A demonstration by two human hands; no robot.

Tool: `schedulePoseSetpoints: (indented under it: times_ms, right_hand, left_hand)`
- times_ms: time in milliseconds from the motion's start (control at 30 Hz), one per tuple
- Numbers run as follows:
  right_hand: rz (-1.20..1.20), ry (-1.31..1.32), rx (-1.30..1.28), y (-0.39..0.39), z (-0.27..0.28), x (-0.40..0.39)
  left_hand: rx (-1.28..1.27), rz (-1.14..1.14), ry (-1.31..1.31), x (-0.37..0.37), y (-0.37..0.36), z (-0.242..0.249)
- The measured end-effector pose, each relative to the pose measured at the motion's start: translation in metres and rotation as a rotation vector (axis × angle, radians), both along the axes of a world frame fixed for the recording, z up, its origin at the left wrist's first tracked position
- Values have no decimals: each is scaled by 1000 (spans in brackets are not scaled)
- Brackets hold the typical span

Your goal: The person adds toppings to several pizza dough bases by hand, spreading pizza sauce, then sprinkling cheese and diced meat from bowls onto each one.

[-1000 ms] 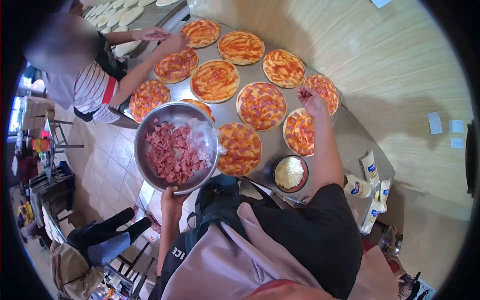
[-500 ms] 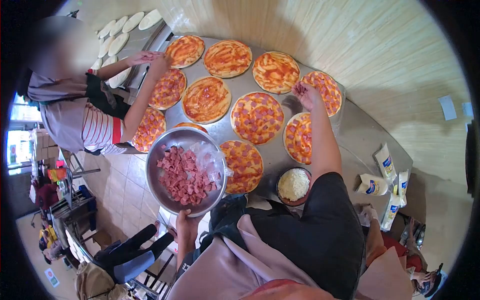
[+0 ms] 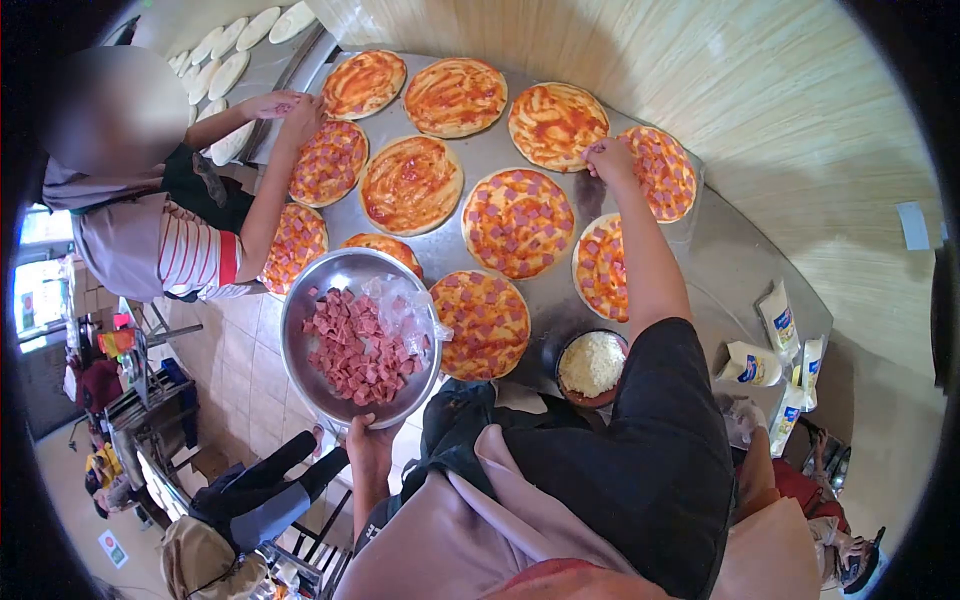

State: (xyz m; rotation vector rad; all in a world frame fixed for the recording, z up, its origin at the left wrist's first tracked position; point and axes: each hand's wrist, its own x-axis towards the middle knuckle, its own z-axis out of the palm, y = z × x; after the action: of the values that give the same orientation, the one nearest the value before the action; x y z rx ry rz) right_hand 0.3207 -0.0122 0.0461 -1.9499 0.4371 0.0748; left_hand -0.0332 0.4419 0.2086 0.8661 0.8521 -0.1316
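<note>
My left hand grips the lower rim of a steel bowl from underneath. Diced pink ham fills much of the bowl, with a crumpled clear plastic bag lying on one side of it. My right hand is stretched over the table, fingers pinched together, at the edge of a sauced pizza base. Whatever the fingers hold is too small to make out. Beside that hand lies a ham-topped pizza; my forearm partly covers another topped pizza.
A person at the left works with both hands over the metal table. A bowl of grated cheese stands near my right arm. Several packets lie at the right. Pale dough bases sit at the far left.
My view has shifted slightly. My right hand has moved a little from the gap between pizzas to the sauced base's edge, its fingers closed more tightly. My left hand keeps holding the bowl.
</note>
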Motion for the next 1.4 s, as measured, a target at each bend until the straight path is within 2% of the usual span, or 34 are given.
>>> schedulePoseSetpoints:
  times_ms: [33,67,133,167,233,267,333,367,433,467,533,567,633,667,733,867,933,967,1033,1067,1133,1233,1400]
  right_hand:
    - [48,-18,-203,-1,-5,2]
    - [49,-18,-202,-2,-9,2]
    - [-21,-252,-502,0,2,-3]
    - [-18,-253,-501,0,8,-1]
    - [-235,-39,306,-8,13,1]
    - [-234,-39,306,-14,12,2]
    - [-280,84,634,-25,11,5]
    - [-281,85,633,-28,10,4]
    - [-159,58,502,-31,11,1]
    - [-161,60,500,-31,12,0]
    - [-81,54,268,-30,12,1]
    - [-82,55,267,-27,18,1]
    - [-34,51,69,-21,29,0]
    - [-35,51,71,-21,27,2]
    - [14,-109,-387,-22,14,9]
    - [-17,-161,-332,-28,5,19]
    - [-111,24,38,-30,19,18]
    - [-111,24,37,-32,17,19]
    - [-145,62,555,-41,15,22]
    - [-145,61,553,-44,13,22]
    - [-117,16,735,-44,25,17]
    - [-154,-5,791,-40,38,12]
    - [-154,38,808,-53,30,18]
  left_hand:
    - [4,8,6,2,-4,4]
    - [8,17,11,3,-5,7]
    - [-2,12,1,2,-2,6]
    - [-13,8,-10,1,-1,4]
    - [-18,7,-8,0,2,2]
    - [-24,3,-7,0,3,1]
    - [-24,6,-18,0,3,2]
    - [-25,8,-27,1,3,2]
    - [-20,20,-9,2,3,2]
    - [-15,32,7,3,3,2]
    - [8,26,3,5,1,5]
    - [32,21,-5,5,0,6]
    - [37,22,-6,7,-1,8]
    - [41,25,-9,7,-2,9]
    - [43,18,-4,7,-2,9]
    - [49,5,8,9,-4,11]
    - [39,10,26,8,-2,9]
    - [27,13,43,7,-1,8]
    - [20,8,30,8,-1,7]
    - [13,4,18,8,-1,6]
    - [3,5,3,9,-2,5]
    - [-12,18,4,7,1,2]
    - [14,-3,13,12,-3,7]
